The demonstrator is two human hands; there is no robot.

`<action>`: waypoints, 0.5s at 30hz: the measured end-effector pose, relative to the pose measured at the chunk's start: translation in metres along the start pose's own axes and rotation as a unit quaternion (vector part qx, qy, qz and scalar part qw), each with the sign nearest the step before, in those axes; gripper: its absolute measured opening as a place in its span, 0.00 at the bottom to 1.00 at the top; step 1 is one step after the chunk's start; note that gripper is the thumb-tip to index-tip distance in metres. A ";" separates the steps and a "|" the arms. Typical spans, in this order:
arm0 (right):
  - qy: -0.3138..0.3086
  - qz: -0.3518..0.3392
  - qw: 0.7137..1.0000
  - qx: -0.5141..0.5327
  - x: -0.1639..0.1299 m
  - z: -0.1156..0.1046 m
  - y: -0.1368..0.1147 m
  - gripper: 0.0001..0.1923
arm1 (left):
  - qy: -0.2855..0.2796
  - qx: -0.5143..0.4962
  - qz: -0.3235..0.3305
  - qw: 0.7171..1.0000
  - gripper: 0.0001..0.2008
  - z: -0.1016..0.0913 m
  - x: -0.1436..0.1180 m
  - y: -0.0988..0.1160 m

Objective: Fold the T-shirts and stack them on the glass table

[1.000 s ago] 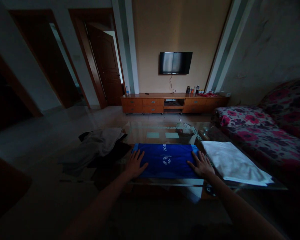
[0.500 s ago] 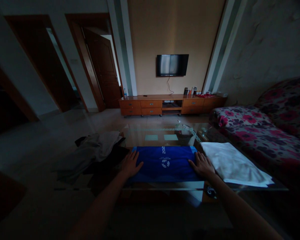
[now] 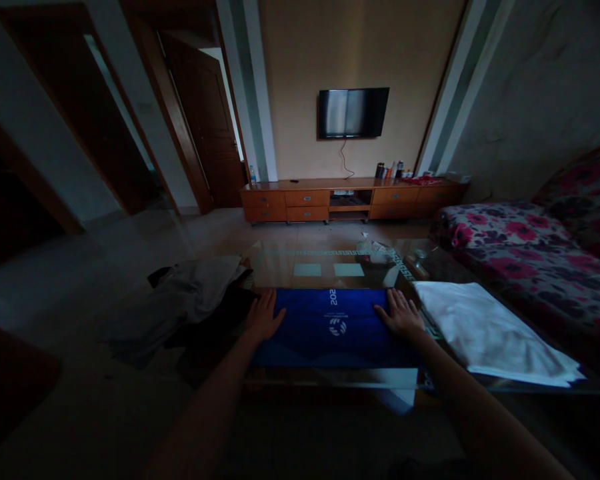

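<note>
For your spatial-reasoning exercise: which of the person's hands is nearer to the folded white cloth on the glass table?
The right hand. It lies flat on the right end of the blue garment, beside the white cloth. The left hand rests on the garment's far left end.

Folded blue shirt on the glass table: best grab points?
Grip the blue folded shirt at its two short side edges, where the left hand and right hand lie flat. It lies flat and wide, so probably pinch from both sides.
</note>
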State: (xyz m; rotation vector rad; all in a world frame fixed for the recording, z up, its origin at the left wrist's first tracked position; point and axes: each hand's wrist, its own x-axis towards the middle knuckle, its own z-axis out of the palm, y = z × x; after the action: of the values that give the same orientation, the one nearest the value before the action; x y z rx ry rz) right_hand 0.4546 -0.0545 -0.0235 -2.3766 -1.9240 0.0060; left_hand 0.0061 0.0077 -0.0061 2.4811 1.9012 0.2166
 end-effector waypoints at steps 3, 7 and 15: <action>0.024 0.006 1.000 -0.015 -0.004 -0.007 -0.006 0.45 | 0.033 0.005 0.000 0.999 0.35 -0.006 0.000 0.004; 0.044 -0.034 0.998 -0.017 -0.013 -0.022 -0.035 0.41 | 0.091 -0.012 0.070 0.993 0.29 -0.022 -0.001 0.027; -0.074 -0.124 0.988 0.048 -0.043 -0.029 -0.082 0.38 | -0.044 -0.072 0.175 0.981 0.33 -0.024 -0.028 0.067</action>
State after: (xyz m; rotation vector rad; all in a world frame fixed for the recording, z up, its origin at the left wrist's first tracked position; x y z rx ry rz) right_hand 0.3675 -0.0812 0.0084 -2.1149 -2.2192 0.2602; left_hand 0.0604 -0.0385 0.0210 2.6562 1.3541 0.2322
